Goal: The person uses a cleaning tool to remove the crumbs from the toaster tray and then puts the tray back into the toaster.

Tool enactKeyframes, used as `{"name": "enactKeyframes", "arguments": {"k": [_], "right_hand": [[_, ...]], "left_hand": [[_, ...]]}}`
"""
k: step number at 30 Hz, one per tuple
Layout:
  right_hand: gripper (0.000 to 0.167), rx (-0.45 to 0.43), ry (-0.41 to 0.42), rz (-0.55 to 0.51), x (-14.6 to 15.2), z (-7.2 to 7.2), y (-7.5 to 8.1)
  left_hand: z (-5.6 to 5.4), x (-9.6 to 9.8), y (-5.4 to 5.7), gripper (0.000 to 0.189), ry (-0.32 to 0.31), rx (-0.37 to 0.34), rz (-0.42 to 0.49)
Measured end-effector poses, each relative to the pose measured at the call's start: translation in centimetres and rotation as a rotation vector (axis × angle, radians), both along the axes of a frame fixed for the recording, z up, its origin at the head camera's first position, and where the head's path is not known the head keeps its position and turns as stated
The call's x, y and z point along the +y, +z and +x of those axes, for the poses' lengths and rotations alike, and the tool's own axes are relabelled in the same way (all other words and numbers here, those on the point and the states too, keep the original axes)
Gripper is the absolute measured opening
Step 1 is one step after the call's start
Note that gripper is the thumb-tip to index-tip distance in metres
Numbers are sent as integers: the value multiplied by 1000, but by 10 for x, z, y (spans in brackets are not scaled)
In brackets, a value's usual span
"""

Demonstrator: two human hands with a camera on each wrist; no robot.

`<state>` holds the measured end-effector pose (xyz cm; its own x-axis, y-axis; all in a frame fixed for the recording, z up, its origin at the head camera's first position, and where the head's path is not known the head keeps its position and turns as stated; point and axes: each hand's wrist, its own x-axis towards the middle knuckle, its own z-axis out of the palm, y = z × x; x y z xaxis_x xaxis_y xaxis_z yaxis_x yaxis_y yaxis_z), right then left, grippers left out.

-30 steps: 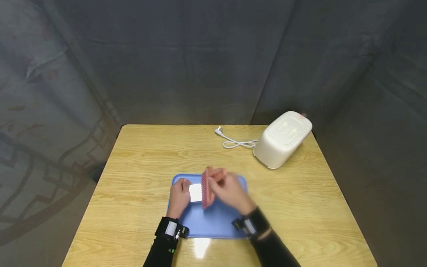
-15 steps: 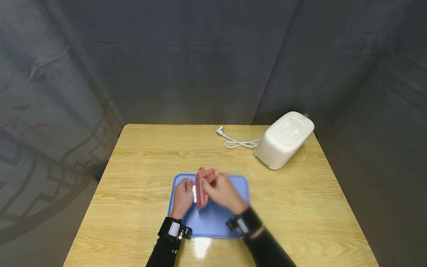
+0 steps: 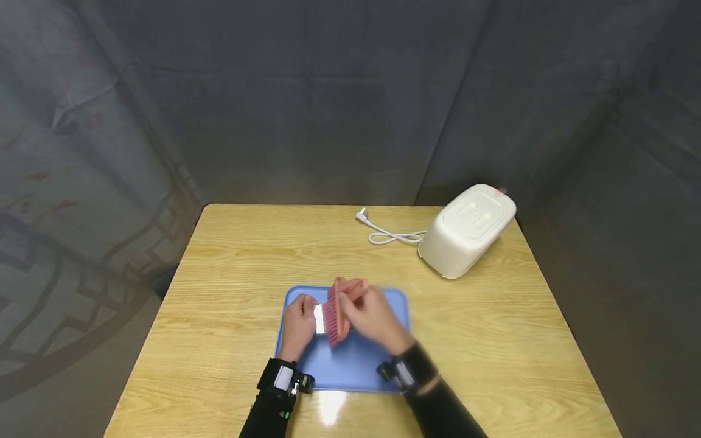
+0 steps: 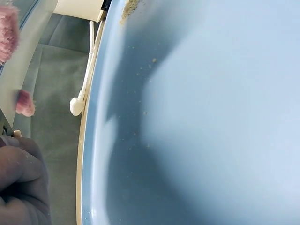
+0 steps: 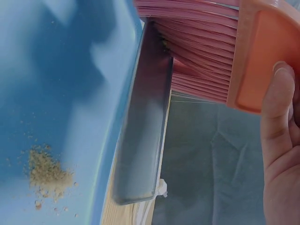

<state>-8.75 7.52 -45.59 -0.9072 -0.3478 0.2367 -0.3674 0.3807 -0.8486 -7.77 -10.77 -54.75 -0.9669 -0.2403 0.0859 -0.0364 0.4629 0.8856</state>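
Observation:
My left hand (image 3: 297, 325) grips one end of a thin, shallow metal crumb tray (image 3: 320, 319) above the blue plastic tray (image 3: 350, 368). In the right wrist view the crumb tray (image 5: 140, 145) is tilted, its hollow side showing. My right hand (image 3: 378, 319) holds a pink cleaning brush (image 3: 343, 316), thumb along its orange-pink body. The brush's long bristles (image 5: 201, 51) bend against the inside of the crumb tray, with a few crumbs at their tips. A small heap of tan crumbs (image 5: 49, 173) lies in the blue tray. In the left wrist view only curled fingers (image 4: 21, 183) show.
A cream toaster-like appliance (image 3: 465, 231) stands at the back right of the wooden table (image 3: 246, 255). Its white cord and plug (image 3: 362, 216) lie looped to its left. Dark grey cloth (image 3: 306, 121) hangs behind and at both sides.
My right hand has swept the brush left along the crumb tray toward my left hand, then back to the right. The left hand has hardly moved.

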Motion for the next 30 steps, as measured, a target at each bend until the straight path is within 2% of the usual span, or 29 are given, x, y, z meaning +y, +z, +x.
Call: {"name": "enactKeyframes", "arguments": {"k": [8, 17, 25, 30], "right_hand": [[14, 3, -45, 4, 8, 1, -2], [14, 17, -113, 25, 17, 1, -4], [9, -5, -135, -40, 27, 0, -7], [13, -28, -149, -64, 34, 0, -7]], "left_hand": [[0, 2, 1, 27, -9, -5, 6], [0, 0, 0, 27, 0, -22, 17], [0, -1, -3, 28, 3, -24, 25], [-1, -2, -5, 28, 1, -29, 25]]}}
